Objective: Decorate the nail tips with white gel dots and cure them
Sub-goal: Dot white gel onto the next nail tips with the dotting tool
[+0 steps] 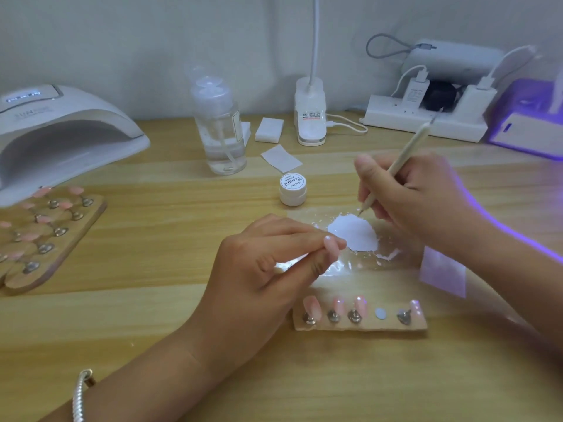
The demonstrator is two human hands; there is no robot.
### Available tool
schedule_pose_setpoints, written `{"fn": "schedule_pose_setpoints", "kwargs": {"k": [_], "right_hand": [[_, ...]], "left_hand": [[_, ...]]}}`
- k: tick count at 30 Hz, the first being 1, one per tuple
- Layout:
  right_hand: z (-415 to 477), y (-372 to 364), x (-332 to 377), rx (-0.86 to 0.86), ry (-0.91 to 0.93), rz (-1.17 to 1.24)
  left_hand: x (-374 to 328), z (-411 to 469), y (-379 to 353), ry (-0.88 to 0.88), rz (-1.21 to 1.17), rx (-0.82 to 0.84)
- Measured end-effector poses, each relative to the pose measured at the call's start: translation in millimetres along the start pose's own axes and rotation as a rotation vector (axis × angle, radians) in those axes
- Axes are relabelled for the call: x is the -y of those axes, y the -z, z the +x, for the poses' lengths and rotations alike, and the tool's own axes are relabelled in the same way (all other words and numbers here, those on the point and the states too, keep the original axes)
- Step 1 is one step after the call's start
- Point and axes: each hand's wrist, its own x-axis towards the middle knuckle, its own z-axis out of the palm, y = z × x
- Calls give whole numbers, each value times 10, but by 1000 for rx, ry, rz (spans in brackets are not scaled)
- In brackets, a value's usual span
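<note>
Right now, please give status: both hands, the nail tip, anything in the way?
Left hand pinches pink nail tip. Right hand grips dotting pen, point at white gel edge. Gel jar behind, not in the way.

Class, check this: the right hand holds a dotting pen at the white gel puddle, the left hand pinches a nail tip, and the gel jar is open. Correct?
No: the head view shows the gel jar with its lid on. The rest holds: right hand, dotting pen, gel puddle, left hand, nail tip.

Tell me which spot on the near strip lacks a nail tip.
The pale oval pad, fourth from the left: it stands bare, while the other four hold pink tips.
</note>
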Motion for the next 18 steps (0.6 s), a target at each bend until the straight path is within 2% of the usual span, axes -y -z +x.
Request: {"fn": "schedule_pose_setpoints", "kwargs": {"k": [3,8,18], "right_hand": [[-10,-28,-67,46,-50,-84],[-23,-49,-71,56,-26,-125],[-29,-61,-102,42,-3,-138]], "left_hand": [[13,17,-2,-5,75,-8],[65,18,-14,80,11,-23],[92,17,-14,95,-1,-15]]}}
